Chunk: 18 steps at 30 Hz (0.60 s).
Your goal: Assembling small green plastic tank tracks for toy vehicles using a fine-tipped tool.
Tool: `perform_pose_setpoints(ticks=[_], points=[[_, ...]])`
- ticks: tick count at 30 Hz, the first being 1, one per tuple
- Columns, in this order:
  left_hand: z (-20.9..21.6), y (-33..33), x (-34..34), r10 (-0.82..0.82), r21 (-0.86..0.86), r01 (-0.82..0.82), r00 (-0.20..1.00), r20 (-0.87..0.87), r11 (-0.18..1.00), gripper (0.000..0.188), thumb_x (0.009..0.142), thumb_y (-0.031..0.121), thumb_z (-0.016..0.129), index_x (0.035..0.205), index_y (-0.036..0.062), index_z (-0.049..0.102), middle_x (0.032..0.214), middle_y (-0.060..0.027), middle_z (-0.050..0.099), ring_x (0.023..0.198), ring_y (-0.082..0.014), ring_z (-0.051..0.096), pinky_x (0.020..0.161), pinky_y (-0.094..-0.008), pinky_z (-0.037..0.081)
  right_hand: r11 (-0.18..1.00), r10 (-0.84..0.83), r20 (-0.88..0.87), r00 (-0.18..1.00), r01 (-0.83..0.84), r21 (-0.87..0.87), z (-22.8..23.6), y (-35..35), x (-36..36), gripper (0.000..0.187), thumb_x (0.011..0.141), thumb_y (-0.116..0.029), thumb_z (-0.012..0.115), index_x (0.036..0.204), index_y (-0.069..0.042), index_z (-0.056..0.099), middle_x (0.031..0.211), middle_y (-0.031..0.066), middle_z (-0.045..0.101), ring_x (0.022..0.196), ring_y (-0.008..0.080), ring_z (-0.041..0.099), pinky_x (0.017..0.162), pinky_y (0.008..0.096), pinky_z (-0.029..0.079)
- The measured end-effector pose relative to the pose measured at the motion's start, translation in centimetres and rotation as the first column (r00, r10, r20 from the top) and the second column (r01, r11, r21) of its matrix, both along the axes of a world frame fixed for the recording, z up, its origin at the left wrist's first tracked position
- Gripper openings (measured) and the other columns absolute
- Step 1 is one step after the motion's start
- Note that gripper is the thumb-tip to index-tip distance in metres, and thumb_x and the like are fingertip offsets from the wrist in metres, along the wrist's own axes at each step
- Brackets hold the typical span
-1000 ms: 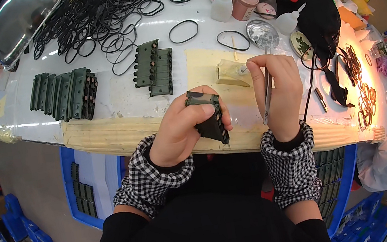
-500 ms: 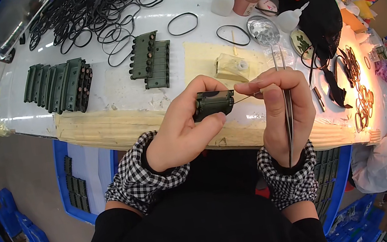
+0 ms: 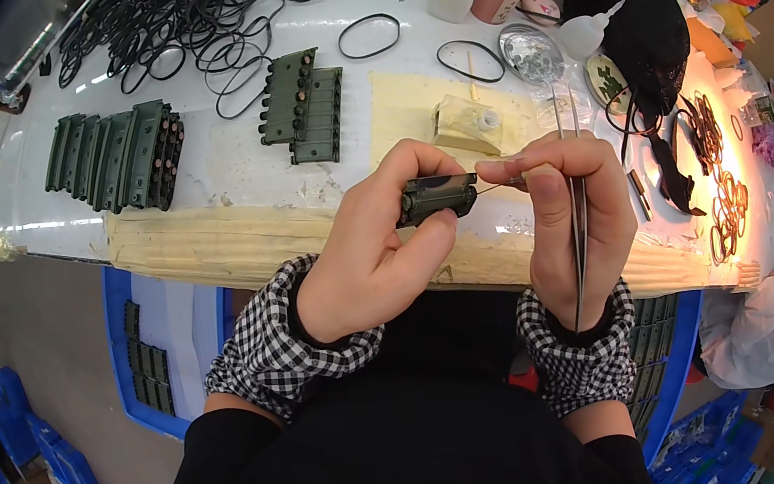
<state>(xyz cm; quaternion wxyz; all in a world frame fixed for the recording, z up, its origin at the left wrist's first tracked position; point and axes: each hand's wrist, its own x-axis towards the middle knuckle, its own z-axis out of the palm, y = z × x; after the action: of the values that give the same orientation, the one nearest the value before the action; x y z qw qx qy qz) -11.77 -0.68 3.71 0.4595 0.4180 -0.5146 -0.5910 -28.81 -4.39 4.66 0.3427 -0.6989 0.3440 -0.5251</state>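
The right hand point(image 3: 579, 224), pinching a thin rod point(image 3: 499, 187), had reached the green part point(image 3: 438, 197) pinched by the left hand point(image 3: 370, 247), seemingly working its three-o'clock end.

head-worn fisheye view, looked down from above, faced the worktable point(image 3: 217, 157), left hand point(image 3: 359, 258) and right hand point(image 3: 608, 207) sat close near mid-frame (edges bowed toward rim), floor point(image 3: 75, 383) caught at left
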Motion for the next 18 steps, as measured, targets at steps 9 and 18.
perform_pose_setpoints(ticks=[9, 18], points=[[-0.6, -0.2, 0.3, -0.015, 0.073, 0.024, 0.992, -0.127, 0.997, 0.026, 0.082, 0.005, 0.049, 0.108, 0.0004, 0.047, 0.097, -0.0075, 0.058, 0.092, -0.011, 0.052, 0.085, -0.0259, 0.041, 0.974, -0.222, 0.146, 0.964, 0.213, 0.076, -0.2, -1.8, 0.3, 0.005, 0.09, -0.003, 0.058, 0.089, 0.002, 0.056, 0.08, 0.008, 0.061, 0.07, 0.0153, 0.061, 0.064, 0.0261, 0.047], [-1.6, -0.7, 1.1, -0.025, 0.215, 0.161, 0.85, -0.526, 0.963, 0.039, 0.077, 0.006, 0.048, 0.115, -0.0023, 0.045, 0.102, -0.0152, 0.058, 0.099, -0.024, 0.056, 0.091, -0.0346, 0.043, 0.902, -0.369, -0.367, 0.854, 0.235, -0.361, -2.5, -4.9, 0.0, 0.011, 0.079, -0.002, 0.067, 0.087, -0.002, 0.06, 0.076, 0.0113, 0.058, 0.071, 0.0286, 0.056, 0.064, 0.0355, 0.045]])
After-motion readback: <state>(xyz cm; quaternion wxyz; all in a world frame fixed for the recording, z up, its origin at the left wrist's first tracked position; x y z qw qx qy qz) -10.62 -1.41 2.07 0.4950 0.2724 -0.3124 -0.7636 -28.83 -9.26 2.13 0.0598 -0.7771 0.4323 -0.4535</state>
